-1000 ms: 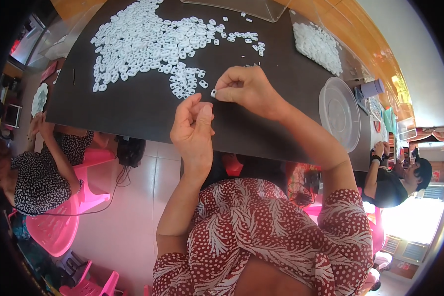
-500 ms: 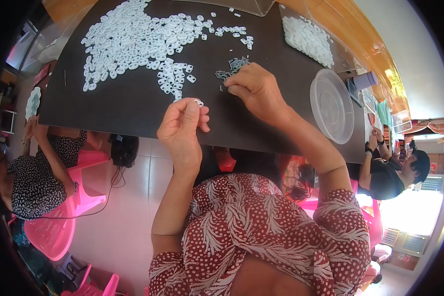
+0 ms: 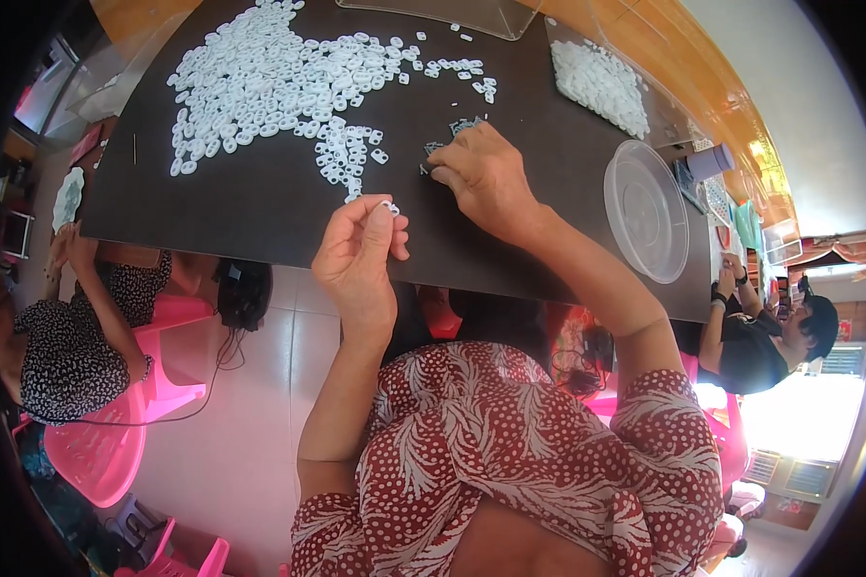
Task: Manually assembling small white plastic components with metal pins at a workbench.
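Between the thumb and fingertips of my left hand (image 3: pixel 358 248) is a small white oval plastic piece with holes (image 3: pixel 391 207). My right hand (image 3: pixel 486 178) reaches down to a little heap of grey screws (image 3: pixel 434 149), fingertips bunched at its near side. That hand covers part of the heap, and whether its fingers pinch a screw is hidden. A large spread of the same white plastic pieces (image 3: pixel 250 87) lies on the dark table (image 3: pixel 260 207) beyond my left hand, with a narrow tail of them running down close to my fingers.
At the right stands a round clear plastic lid (image 3: pixel 647 212). Behind it is a clear tray of small white parts (image 3: pixel 601 87), with a purple cup (image 3: pixel 711 161) beside it. Another clear tray (image 3: pixel 443 14) sits at the far edge. People sit at left and right; pink chairs (image 3: pixel 96 447) stand below.
My right hand has shifted slightly left onto the grey screws, covering more of them. My left hand keeps its pinch on the white piece, almost unmoved.
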A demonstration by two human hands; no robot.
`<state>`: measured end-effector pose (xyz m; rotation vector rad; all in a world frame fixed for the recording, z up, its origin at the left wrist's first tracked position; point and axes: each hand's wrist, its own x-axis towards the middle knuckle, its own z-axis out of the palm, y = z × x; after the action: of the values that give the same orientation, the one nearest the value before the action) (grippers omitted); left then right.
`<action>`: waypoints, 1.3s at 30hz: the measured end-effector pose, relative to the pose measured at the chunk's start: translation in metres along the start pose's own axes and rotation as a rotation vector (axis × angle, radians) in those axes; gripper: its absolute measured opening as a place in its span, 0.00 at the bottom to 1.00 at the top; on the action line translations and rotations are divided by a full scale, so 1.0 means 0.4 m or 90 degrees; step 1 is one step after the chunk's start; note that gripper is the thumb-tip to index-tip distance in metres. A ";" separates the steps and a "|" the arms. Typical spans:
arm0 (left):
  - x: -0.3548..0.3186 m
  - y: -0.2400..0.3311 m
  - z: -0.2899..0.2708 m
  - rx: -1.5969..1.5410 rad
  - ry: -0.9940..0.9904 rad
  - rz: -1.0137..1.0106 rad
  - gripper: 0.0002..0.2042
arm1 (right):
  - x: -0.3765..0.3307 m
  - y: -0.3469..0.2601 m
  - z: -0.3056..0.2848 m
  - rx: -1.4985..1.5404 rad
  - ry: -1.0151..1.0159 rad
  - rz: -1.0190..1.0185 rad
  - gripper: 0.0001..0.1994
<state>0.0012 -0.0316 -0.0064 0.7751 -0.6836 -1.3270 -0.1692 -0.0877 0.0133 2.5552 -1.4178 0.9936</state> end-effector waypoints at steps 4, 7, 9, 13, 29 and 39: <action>0.001 0.001 0.000 -0.004 -0.006 0.002 0.07 | 0.010 -0.007 0.026 -0.047 -0.036 -0.012 0.08; 0.002 -0.001 0.000 -0.003 -0.002 0.005 0.07 | 0.016 -0.007 0.033 -0.041 -0.061 -0.005 0.07; 0.002 0.000 0.001 -0.002 0.001 0.009 0.07 | 0.020 -0.005 0.035 -0.032 -0.076 0.002 0.06; 0.003 -0.003 -0.001 -0.005 0.001 0.001 0.06 | 0.019 -0.002 0.032 0.006 -0.073 0.015 0.04; 0.071 -0.028 0.021 0.640 -0.099 0.445 0.07 | 0.034 -0.031 -0.018 0.430 -0.169 0.313 0.09; 0.106 0.007 0.016 0.630 -0.227 0.408 0.04 | 0.037 -0.025 -0.037 0.475 -0.220 0.370 0.09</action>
<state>0.0030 -0.0741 -0.0006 0.9632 -1.7697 -0.4721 -0.1634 -0.0880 0.0356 2.9695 -2.3511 1.4247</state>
